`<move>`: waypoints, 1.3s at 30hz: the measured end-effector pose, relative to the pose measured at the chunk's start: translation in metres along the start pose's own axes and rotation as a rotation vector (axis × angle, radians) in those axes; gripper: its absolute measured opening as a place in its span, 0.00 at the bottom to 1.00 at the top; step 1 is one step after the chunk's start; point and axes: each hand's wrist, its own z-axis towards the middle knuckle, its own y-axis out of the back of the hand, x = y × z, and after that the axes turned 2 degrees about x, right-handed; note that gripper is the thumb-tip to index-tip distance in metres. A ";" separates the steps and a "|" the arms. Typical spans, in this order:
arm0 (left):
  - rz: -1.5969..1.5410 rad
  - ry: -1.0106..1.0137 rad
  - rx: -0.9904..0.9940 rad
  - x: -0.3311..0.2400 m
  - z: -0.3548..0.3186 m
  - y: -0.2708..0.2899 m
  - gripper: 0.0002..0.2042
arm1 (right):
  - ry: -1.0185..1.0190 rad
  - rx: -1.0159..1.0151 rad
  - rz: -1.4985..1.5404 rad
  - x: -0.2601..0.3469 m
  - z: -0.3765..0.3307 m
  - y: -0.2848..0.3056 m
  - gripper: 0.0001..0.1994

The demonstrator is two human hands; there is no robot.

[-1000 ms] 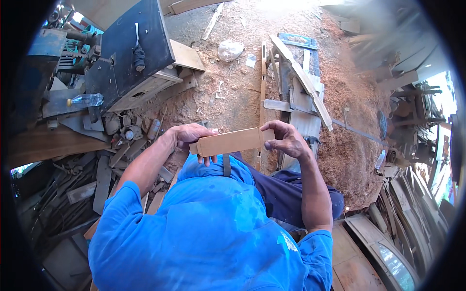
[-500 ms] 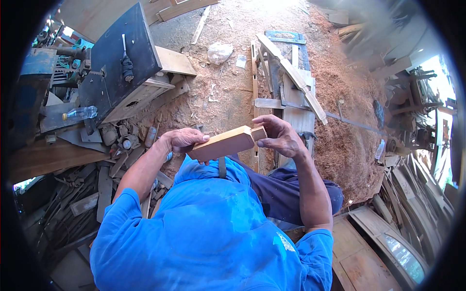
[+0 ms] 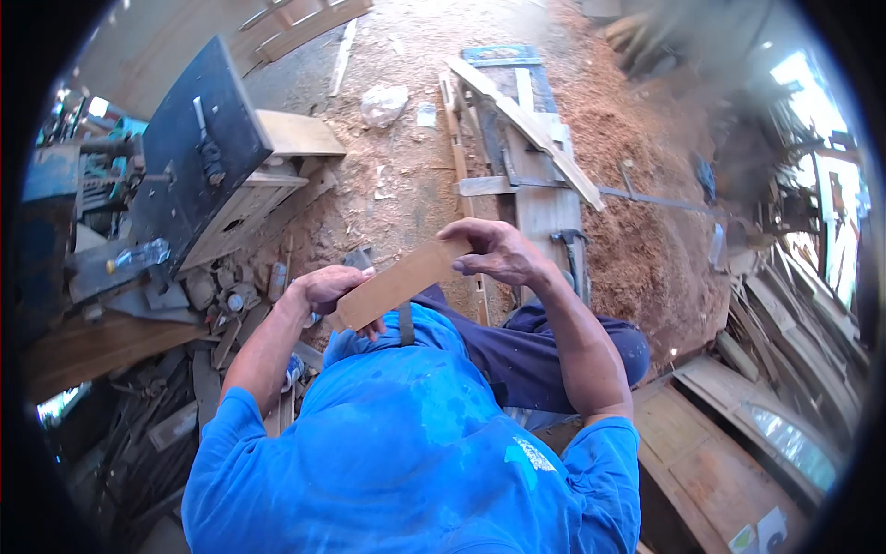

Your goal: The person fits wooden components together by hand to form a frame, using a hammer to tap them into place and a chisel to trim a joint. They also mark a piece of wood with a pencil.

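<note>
A wooden block [image 3: 392,288] is held in front of the blue shirt [image 3: 397,434]; the left hand's [image 3: 328,288] fingers clasp its end nearer the shirt, the right hand's [image 3: 506,251] fingers pinch the farther end.

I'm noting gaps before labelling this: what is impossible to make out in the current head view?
All in the head view:
Flat, rectangular tan wooden block: underside faces away; far end partly covered by the right hand.
Left hand: some finger lengths hidden behind the block.
Brown, elongated wooden pieces, upper right: blurred.
Blue short-sleeved fabric shirt: cut off by the lower edge.
</note>
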 end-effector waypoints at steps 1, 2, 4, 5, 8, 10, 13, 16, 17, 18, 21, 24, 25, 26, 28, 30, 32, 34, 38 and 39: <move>-0.018 0.009 -0.046 0.005 -0.004 -0.001 0.37 | 0.005 0.036 -0.019 -0.002 0.002 0.000 0.21; -0.036 0.019 -0.090 0.011 -0.007 -0.001 0.38 | 0.024 0.040 -0.105 0.005 0.004 -0.004 0.23; -0.071 0.008 -0.072 0.016 -0.007 -0.006 0.38 | 0.029 0.068 -0.149 -0.004 0.010 -0.004 0.22; -0.140 -0.015 -0.104 0.019 -0.010 -0.008 0.39 | 0.080 0.073 -0.225 0.001 0.011 -0.006 0.22; -0.210 0.037 -0.022 0.021 -0.005 -0.005 0.40 | 0.172 0.062 -0.317 0.000 0.008 -0.005 0.24; -0.208 0.060 -0.030 0.019 0.001 -0.002 0.40 | 0.219 0.066 -0.333 0.000 0.006 -0.002 0.26; -0.211 0.049 0.004 0.008 0.009 -0.006 0.39 | 0.209 0.084 -0.418 0.012 -0.003 0.006 0.25; -0.120 -0.054 0.095 -0.006 0.019 -0.014 0.40 | 0.069 0.077 -0.454 0.037 -0.013 0.017 0.25; -0.122 -0.064 0.077 -0.012 0.024 -0.017 0.40 | 0.059 0.062 -0.446 0.036 -0.014 0.023 0.25; -0.143 -0.063 0.107 -0.017 0.031 -0.022 0.39 | 0.049 0.049 -0.439 0.034 -0.015 0.029 0.24; -0.176 -0.051 0.109 -0.024 0.034 -0.026 0.39 | 0.119 0.001 -0.283 0.024 -0.015 0.038 0.23; -0.227 -0.072 0.123 -0.025 0.038 -0.030 0.40 | 0.024 -0.086 -0.153 0.034 -0.019 0.030 0.20; -0.253 -0.102 0.164 -0.028 0.042 -0.032 0.40 | 0.001 -0.099 -0.185 0.035 -0.022 0.035 0.21; -0.252 -0.111 0.156 -0.028 0.044 -0.036 0.40 | 0.006 -0.089 -0.190 0.033 -0.021 0.036 0.21; -0.303 -0.179 0.190 -0.028 0.050 -0.039 0.40 | 0.148 -0.153 -0.043 0.026 -0.018 0.037 0.24; -0.278 -0.185 0.196 -0.028 0.049 -0.037 0.39 | 0.178 -0.171 0.030 0.023 -0.014 0.033 0.32; -0.277 -0.172 0.172 -0.025 0.046 -0.035 0.39 | 0.183 -0.180 0.131 0.027 -0.013 0.030 0.38; -0.249 -0.178 0.179 -0.023 0.050 -0.030 0.39 | 0.180 -0.174 0.124 0.027 -0.013 0.033 0.41; -0.253 -0.207 0.190 -0.020 0.051 -0.030 0.38 | 0.229 -0.175 0.162 0.025 -0.011 0.032 0.42; -0.266 -0.207 0.184 -0.019 0.051 -0.031 0.38 | 0.230 -0.169 0.145 0.025 -0.011 0.033 0.42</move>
